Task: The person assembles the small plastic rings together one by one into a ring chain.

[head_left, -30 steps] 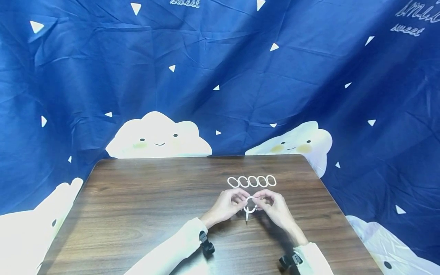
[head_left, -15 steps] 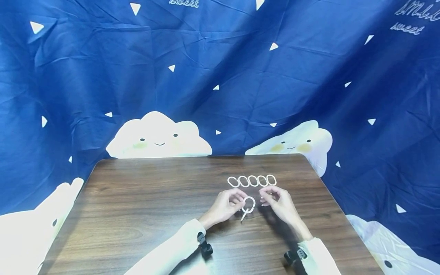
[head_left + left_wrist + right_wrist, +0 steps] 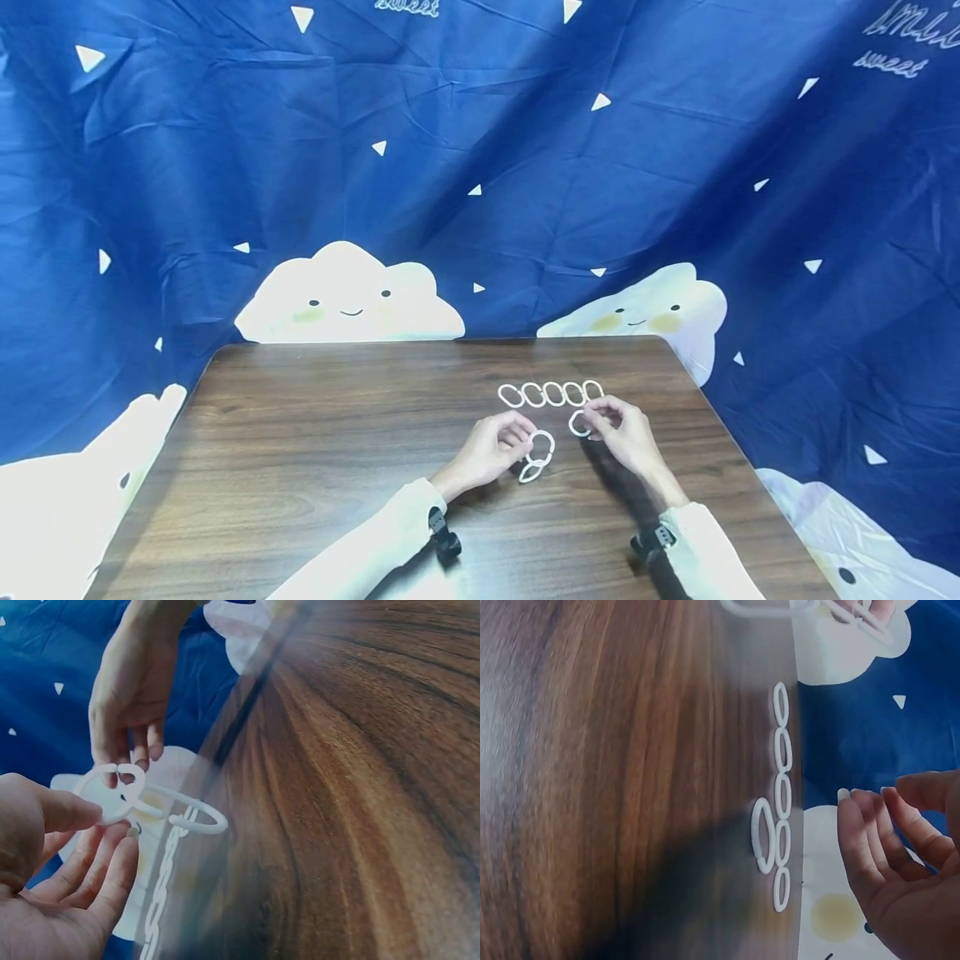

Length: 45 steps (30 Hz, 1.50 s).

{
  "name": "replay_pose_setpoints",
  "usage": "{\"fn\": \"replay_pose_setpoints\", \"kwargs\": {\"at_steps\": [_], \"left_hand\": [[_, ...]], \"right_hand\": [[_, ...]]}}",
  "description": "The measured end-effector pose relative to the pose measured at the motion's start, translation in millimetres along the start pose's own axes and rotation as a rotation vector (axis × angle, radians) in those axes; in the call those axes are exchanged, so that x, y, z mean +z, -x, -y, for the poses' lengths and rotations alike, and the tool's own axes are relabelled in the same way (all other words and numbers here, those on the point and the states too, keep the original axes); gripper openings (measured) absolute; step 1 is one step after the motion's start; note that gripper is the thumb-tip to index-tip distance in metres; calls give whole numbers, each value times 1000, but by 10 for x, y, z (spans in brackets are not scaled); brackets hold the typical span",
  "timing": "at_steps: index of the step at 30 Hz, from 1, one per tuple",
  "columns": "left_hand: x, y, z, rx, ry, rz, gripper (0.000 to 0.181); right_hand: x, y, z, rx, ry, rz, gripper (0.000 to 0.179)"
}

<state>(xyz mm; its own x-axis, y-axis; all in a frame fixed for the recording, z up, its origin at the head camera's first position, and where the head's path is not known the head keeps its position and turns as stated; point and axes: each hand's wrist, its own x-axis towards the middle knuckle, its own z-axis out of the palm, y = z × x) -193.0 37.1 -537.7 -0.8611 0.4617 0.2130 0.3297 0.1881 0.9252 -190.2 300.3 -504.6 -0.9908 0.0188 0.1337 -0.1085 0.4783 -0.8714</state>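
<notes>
My left hand pinches an open-gapped white plastic ring link between thumb and fingers. A second white link hangs from it, looped through it, above the table. To the right, my right hand is over a single loose white link, its fingers bent and holding nothing. In the right wrist view that loose link lies on the wood beside the row, apart from the fingertips. Just beyond both hands, several white links lie side by side in a row.
The brown wooden table has its far edge a short way behind the row. A blue curtain with white clouds and triangles hangs behind. Black cameras are strapped on both white sleeves.
My right hand has let go of the held ring and moved right, towards the loose link. The left hand keeps its ring; the hanging link has swung and turned to show its loop.
</notes>
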Motion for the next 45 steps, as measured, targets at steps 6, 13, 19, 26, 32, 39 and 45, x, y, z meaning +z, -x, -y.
{"fn": "replay_pose_setpoints", "kwargs": {"at_steps": [6,13,19,26,32,39,45], "left_hand": [[4,9,7,5,-12,14,19],[8,24,-17,-8,9,21,18],[15,36,3,-16,25,30,20],[24,58,13,-12,33,34,19],[20,64,-16,-15,37,36,21],[23,58,-32,-18,43,34,22],[21,66,-27,-15,41,36,20]], "right_hand": [[-39,-39,-76,45,55,-14,23],[-72,-67,-142,63,207,-31,22],[-73,-111,-218,42,322,-40,29],[-45,-136,-285,96,315,-14,45],[5,-154,-315,125,319,27,55],[55,-210,-344,125,335,5,56],[119,-241,-399,119,383,-27,53]]}}
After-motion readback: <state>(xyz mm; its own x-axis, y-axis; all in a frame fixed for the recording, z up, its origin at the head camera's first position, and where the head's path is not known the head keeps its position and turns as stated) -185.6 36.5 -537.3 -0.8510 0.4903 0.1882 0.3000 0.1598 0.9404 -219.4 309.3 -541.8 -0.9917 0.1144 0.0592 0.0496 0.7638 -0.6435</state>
